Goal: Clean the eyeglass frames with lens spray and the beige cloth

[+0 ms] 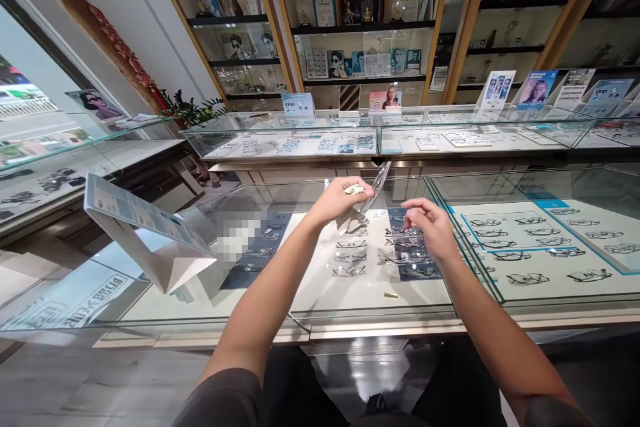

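My left hand (341, 199) is closed, reaching over the glass display case (240, 310). A crumpled whitish cloth (354, 189) shows between its thumb and fingers. From the same grip rises a pair of eyeglasses (381, 180), held edge-on with clear, shiny lenses. To the right, my right hand (431, 223) hovers apart from the eyeglasses, its fingers loosely bent and nothing visible in them. Beneath both hands, several eyeglass frames (350, 257) lie in rows inside the case. A small gold-coloured piece (391, 295) is near the front edge.
At left, a folded cardboard sign (145, 220) stands on the case. A metal-edged glass seam (465, 240) divides it from the right section, where more eyewear lies. Behind is another glass counter (310, 140) with small signs, then wall shelves (365, 27).
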Demonstrator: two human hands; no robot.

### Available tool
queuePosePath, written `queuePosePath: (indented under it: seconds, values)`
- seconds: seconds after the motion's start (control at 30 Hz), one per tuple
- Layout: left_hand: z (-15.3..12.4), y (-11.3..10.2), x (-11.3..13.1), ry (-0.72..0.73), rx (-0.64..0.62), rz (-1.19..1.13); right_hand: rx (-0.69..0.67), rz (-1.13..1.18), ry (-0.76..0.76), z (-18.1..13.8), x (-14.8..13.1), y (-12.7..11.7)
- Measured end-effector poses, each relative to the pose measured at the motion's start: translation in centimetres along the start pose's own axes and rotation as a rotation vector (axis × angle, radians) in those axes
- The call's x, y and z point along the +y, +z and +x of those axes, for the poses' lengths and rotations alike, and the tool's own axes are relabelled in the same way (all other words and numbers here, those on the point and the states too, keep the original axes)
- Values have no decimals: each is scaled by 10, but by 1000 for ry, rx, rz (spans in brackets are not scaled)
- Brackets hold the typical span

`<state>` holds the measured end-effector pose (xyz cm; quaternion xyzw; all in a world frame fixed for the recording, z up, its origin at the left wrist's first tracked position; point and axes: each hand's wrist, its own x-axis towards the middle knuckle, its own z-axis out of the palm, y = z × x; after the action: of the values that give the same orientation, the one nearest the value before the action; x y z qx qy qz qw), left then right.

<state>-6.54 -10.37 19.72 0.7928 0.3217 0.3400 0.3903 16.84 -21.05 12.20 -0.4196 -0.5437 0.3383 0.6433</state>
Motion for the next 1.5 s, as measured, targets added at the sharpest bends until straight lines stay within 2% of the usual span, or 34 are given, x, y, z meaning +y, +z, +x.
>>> queuePosePath:
  seconds: [0.1, 0.2, 0.37, 0.47, 0.63, 0.87, 1.23, 1.37, 1.5]
  values:
    - [2, 2, 29, 84, 86, -141, -93, 45, -82, 35, -29, 18]
    - [3, 3, 44, 112, 193, -264, -133, 105, -100, 59, -49, 29]
    - [5, 5, 42, 106, 342, -350, -142, 233, -111, 80, -62, 46]
    - [7, 7, 35, 120, 386, -360, -148, 208, -131, 86, -60, 55]
    - [10, 7, 25, 115, 387, -362, -131, -31, -198, 86, -56, 56]
    - [12, 10, 24, 120, 407, -340, -94, -326, -317, 82, -61, 49]
    - [13, 6, 25, 115, 463, -235, -38, -426, -396, 86, -64, 45]
    - [13, -5, 24, 89, 448, -183, 28, -459, -388, 87, -69, 34]
    - [12, -16, 23, 48, 418, -106, 190, -562, -476, 89, -72, 22]
